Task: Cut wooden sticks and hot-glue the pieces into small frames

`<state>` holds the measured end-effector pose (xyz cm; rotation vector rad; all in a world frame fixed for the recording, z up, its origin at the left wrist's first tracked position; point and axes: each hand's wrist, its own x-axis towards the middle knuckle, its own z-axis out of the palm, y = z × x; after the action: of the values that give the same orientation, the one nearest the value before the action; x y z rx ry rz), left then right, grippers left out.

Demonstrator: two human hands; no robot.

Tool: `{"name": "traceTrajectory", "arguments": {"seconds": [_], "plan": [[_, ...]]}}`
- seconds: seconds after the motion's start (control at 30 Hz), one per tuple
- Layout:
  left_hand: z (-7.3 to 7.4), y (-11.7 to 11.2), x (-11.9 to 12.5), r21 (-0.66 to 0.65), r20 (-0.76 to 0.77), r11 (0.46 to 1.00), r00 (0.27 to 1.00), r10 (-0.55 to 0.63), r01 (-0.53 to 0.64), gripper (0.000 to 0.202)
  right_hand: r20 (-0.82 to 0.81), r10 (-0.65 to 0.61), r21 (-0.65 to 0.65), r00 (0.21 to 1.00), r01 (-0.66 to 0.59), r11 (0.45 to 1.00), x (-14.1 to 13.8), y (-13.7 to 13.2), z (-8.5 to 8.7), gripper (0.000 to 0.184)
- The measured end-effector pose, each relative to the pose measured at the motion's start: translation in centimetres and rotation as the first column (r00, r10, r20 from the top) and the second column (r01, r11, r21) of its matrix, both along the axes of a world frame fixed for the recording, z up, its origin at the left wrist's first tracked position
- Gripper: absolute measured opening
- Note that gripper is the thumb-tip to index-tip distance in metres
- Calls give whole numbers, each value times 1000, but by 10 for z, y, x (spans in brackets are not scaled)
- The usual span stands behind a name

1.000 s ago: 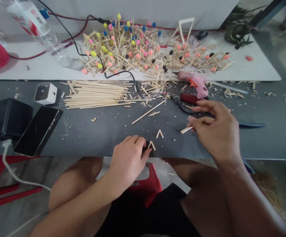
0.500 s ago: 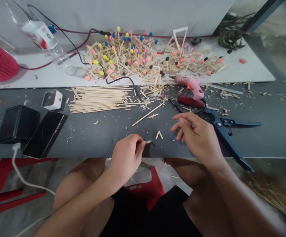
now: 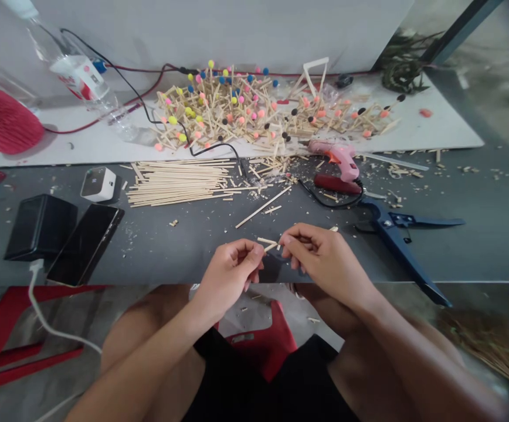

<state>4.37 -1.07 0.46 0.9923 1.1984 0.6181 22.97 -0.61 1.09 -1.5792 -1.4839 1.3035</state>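
Over the flat dark grey surface, the left hand pinches one leg of a small pale wooden V-shaped piece between its fingers. The right hand has its fingers drawn together at the joined end; whether they grip it, I cannot tell. Dark blue long-handled pliers lie to the right.

Nothing legible: red lettering on bottle label blurred; display on white device unclear.
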Motion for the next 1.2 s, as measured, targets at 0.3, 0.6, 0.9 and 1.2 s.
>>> {"name": "traceTrajectory", "arguments": {"seconds": [0.3, 0.6, 0.9, 1.2], "plan": [[-1, 3, -7, 88, 34, 985, 989, 143, -145, 30, 18, -163, 25, 986, 162, 986, 9, 6, -4, 35], [-3, 0, -2, 142, 101, 965, 973, 206, -219, 28, -58, -62, 50, 996, 65, 997, 0, 2, -7, 29], [-1, -2, 1, 173, 83, 965, 979, 186, -198, 29, -113, 114, -42, 987, -120, 992, -4, 2, -3, 18], [-2, -2, 3, 178, 77, 963, 978, 192, -203, 29, -171, -181, 69, 969, 195, 978, 2, 3, -1, 35]]}}
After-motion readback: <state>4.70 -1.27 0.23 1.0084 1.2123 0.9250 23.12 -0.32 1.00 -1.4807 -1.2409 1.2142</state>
